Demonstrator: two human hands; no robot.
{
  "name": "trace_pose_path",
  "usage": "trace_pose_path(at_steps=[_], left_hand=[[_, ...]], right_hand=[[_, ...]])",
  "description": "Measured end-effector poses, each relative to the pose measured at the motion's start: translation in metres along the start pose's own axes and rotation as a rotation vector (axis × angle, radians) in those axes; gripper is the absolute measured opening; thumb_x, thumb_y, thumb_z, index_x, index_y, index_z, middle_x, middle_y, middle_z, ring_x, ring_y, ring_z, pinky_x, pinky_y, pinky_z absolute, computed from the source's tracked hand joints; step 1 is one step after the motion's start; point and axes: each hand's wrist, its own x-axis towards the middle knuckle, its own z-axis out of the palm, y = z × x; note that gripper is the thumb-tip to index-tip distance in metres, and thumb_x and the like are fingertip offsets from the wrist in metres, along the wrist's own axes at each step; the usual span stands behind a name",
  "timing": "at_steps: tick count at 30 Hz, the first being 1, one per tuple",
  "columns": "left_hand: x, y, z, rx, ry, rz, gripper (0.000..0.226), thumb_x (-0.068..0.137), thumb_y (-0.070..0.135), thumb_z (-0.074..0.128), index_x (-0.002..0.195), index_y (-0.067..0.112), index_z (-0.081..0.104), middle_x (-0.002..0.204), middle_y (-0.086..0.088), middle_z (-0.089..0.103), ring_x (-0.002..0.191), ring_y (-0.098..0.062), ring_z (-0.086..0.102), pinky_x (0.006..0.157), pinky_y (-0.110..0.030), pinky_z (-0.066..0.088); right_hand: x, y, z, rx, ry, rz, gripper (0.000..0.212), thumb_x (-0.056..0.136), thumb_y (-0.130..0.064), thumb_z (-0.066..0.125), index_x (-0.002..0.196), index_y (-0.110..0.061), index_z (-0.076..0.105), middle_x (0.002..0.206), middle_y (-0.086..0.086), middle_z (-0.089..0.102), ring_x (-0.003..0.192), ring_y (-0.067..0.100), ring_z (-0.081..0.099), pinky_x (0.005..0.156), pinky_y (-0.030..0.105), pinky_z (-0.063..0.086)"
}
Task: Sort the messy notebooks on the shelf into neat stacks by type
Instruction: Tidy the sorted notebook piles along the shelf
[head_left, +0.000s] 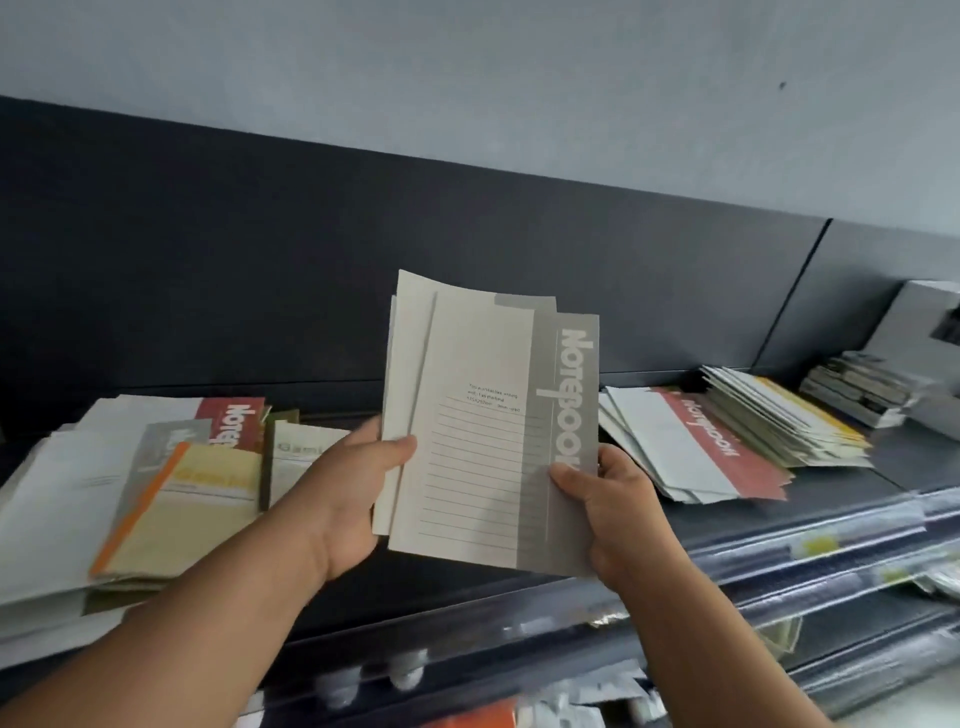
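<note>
A bundle of grey-banded notebooks (488, 426) is held upright in the air above the front of the shelf (893, 467), its cream covers slightly fanned and "Notebook" running down the grey strip. The left hand (353, 493) grips the bundle's left edge, thumb pressed on the front cover; its other fingers are behind the paper and cannot be seen. The right hand (613, 514) pinches the lower right corner, thumb flat on the grey band and fingers curled behind.

The bundle hides the middle of the shelf. To its left lies a messy pile: a red-banded notebook (231, 415) at the back, a grey-banded one (166, 441) askew, an orange-spined yellow notebook (192, 514) on top, and an olive-edged notebook (301, 457) just beside the left wrist. To the right, near the right hand, sits a loose stack of red-banded notebooks (701, 447). Beyond it is a fanned stack with yellow edges (789, 421), then a small stack of dark booklets (852, 389) and a white box (914, 322). A dark back panel (311, 260) rises behind. Lower shelf rails with clear label strips (810, 545) run below.
</note>
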Motion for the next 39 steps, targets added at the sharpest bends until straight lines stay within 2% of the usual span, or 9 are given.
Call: trace_pose_path(at_steps=[6,11,17,20,26,32,35,37,39], left_hand=[[0.002,-0.05,0.135,0.066,-0.048,0.013,0.024,0.101,0.01,0.045,0.109,0.022,0.064,0.107,-0.009,0.071,0.099,-0.031,0.065,0.074,-0.043,0.054],[0.004,-0.088,0.234,0.095,-0.132,0.042,0.025,0.1,0.01,0.045,0.101,0.026,0.064,0.1,-0.005,0.072,0.094,-0.028,0.066,0.081,-0.048,0.053],[0.013,-0.117,0.324,0.146,-0.21,0.071,0.025,0.099,0.009,0.048,0.099,0.03,0.062,0.099,0.002,0.072,0.095,-0.02,0.066,0.077,-0.037,0.054],[0.023,-0.126,0.357,0.169,-0.249,0.072,0.026,0.098,0.009,0.051,0.094,0.033,0.06,0.091,0.007,0.072,0.087,-0.012,0.065,0.069,-0.031,0.052],[0.065,-0.143,0.413,0.185,-0.329,-0.016,0.023,0.097,0.011,0.053,0.113,0.024,0.063,0.099,-0.001,0.074,0.094,-0.022,0.069,0.078,-0.04,0.057],[0.128,-0.143,0.466,0.141,-0.394,-0.061,0.025,0.098,0.012,0.051,0.119,0.022,0.06,0.104,-0.003,0.073,0.097,-0.023,0.067,0.088,-0.046,0.054],[0.159,-0.138,0.483,0.124,-0.399,-0.048,0.036,0.097,0.014,0.053,0.132,0.022,0.053,0.113,-0.003,0.069,0.104,-0.024,0.065,0.092,-0.048,0.051],[0.174,-0.136,0.487,0.122,-0.375,-0.044,0.037,0.097,0.014,0.052,0.133,0.022,0.051,0.115,-0.005,0.068,0.105,-0.026,0.064,0.091,-0.048,0.051],[0.184,-0.132,0.485,0.139,-0.329,-0.033,0.026,0.099,0.015,0.049,0.12,0.024,0.059,0.107,-0.005,0.071,0.098,-0.027,0.066,0.083,-0.045,0.054]], right_hand=[[0.0,-0.002,-0.143,0.004,0.109,-0.001,0.016,0.086,-0.007,0.068,0.099,-0.017,0.066,0.093,0.008,0.075,0.086,0.03,0.07,0.08,0.051,0.057],[-0.001,-0.002,-0.25,-0.006,0.195,-0.012,0.019,0.084,-0.01,0.071,0.1,-0.02,0.065,0.093,0.006,0.075,0.09,0.031,0.07,0.083,0.057,0.056],[0.003,-0.007,-0.342,0.045,0.296,0.001,0.022,0.085,-0.007,0.07,0.104,-0.018,0.065,0.093,0.007,0.075,0.086,0.03,0.072,0.08,0.055,0.057],[0.009,-0.005,-0.374,0.076,0.351,-0.001,0.02,0.085,-0.007,0.07,0.101,-0.018,0.065,0.092,0.006,0.075,0.085,0.029,0.072,0.079,0.053,0.058],[0.039,0.005,-0.42,0.123,0.475,0.066,0.02,0.085,-0.007,0.069,0.103,-0.015,0.064,0.095,0.012,0.073,0.085,0.033,0.07,0.073,0.054,0.058],[0.092,-0.021,-0.456,0.099,0.539,0.044,0.018,0.087,-0.002,0.066,0.103,-0.01,0.063,0.089,0.013,0.072,0.073,0.028,0.068,0.06,0.04,0.056],[0.121,-0.03,-0.464,0.079,0.546,0.022,0.017,0.086,-0.003,0.067,0.101,-0.01,0.063,0.084,0.009,0.072,0.067,0.023,0.069,0.052,0.033,0.054],[0.142,-0.03,-0.467,0.068,0.535,0.016,0.018,0.086,-0.004,0.068,0.101,-0.012,0.063,0.088,0.01,0.073,0.073,0.026,0.069,0.057,0.036,0.056],[0.162,-0.031,-0.465,0.043,0.494,0.021,0.018,0.084,-0.006,0.07,0.1,-0.014,0.065,0.092,0.011,0.073,0.08,0.029,0.07,0.068,0.046,0.059]])
